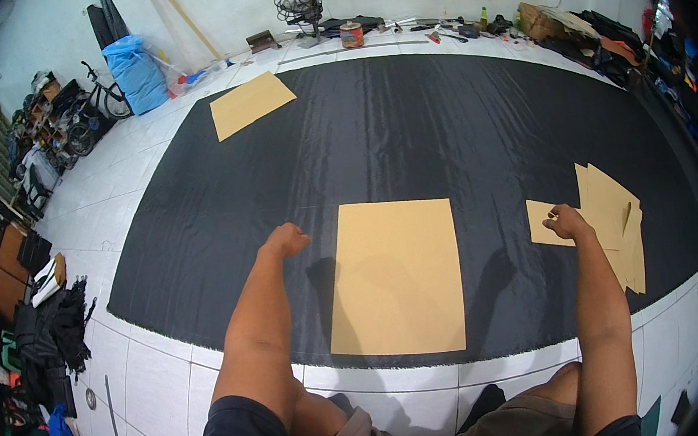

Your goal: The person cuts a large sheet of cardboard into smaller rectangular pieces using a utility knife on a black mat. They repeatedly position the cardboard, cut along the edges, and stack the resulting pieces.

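Note:
A large tan paper sheet (393, 278) lies flat on the black fabric (408, 135) in front of me. Left of the sheet, my left hand (287, 240) hovers with its fingers curled closed; whatever they may hold is hidden. My right hand (566, 222) is at the loose pile of tan paper pieces (609, 225) on the right. Its fingers are pinched together over a smaller piece at the pile's left side, and I cannot make out what is between them.
Another tan sheet (252, 105) lies at the fabric's far left. White floor tiles (121, 233) surround the cloth. Along the back wall stand a fan (300, 6), a red can (352, 35) and a blue bag (136, 75). Clutter lines both sides, including black straps (59, 333) on the left.

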A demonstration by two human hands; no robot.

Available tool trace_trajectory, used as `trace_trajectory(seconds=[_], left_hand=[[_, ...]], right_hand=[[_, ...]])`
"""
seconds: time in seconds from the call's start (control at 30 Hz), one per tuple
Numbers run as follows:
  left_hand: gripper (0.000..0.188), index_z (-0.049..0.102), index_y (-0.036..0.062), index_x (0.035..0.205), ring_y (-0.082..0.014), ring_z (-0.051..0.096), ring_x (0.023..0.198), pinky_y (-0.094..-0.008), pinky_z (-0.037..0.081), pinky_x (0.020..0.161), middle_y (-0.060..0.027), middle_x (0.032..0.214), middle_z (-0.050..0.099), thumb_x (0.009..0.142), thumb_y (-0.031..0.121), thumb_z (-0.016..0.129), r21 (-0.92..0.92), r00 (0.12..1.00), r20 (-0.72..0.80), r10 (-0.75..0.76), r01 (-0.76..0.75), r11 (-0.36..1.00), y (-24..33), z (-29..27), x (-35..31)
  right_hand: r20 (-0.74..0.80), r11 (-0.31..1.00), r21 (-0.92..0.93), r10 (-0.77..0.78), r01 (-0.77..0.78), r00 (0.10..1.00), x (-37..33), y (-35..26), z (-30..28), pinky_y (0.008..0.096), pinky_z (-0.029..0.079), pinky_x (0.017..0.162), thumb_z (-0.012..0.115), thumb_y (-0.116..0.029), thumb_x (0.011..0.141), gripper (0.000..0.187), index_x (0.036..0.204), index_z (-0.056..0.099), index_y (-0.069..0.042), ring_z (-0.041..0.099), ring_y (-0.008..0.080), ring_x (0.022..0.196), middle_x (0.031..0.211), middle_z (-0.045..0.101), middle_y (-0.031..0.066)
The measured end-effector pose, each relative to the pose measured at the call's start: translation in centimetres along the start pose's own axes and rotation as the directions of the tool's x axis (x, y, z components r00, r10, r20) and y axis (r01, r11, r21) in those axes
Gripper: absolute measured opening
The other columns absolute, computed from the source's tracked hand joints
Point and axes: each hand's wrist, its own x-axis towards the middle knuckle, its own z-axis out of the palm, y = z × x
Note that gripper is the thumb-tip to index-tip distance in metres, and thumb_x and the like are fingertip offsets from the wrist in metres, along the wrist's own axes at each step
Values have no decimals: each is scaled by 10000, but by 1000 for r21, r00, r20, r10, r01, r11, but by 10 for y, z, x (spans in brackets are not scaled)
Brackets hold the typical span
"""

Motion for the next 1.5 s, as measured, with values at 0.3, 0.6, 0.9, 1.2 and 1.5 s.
trace_trajectory(seconds=[0.3,0.6,0.9,1.2,1.5], left_hand=[[403,708,40,1138,-339,632,1139,-439,490,956,-171,1195,690,885,353,704,-27,999,-33,-5,4,1000,-6,5,6],[412,687,61,1173,-333,612,1193,-455,486,982,-156,1262,668,859,324,722,13,1000,4,8,-8,1000,-25,10,20],[438,693,37,1186,-321,632,1158,-446,506,968,-164,1225,682,828,283,754,-116,1000,6,-2,3,993,-23,13,20],[318,676,-1,1034,-245,675,891,-395,532,774,-148,972,709,816,216,757,-71,1000,5,24,-24,997,-28,14,29],[273,667,-14,946,-204,661,731,-372,524,648,-116,829,687,799,189,775,-94,998,-29,54,-56,994,-30,12,28]], right_hand=[[11,999,6,48,-48,999,-3,-3,-3,412,463,1069,707,-297,889,508,1280,639,21,612,355,1219,1294,646,215],[10,1000,-5,-8,8,1000,6,-2,5,410,468,1059,711,-327,881,527,1270,644,23,617,352,1208,1282,652,215],[1,998,1,-62,62,998,36,27,25,431,473,1029,720,-398,861,553,1250,655,-10,607,365,1206,1279,651,211],[93,998,-34,51,-48,994,11,3,3,422,455,1075,664,-365,923,550,1364,587,-44,575,329,1270,1370,607,167],[109,998,-21,56,-54,992,9,-3,3,420,460,1068,659,-353,927,530,1357,596,-50,575,324,1269,1363,615,151]])
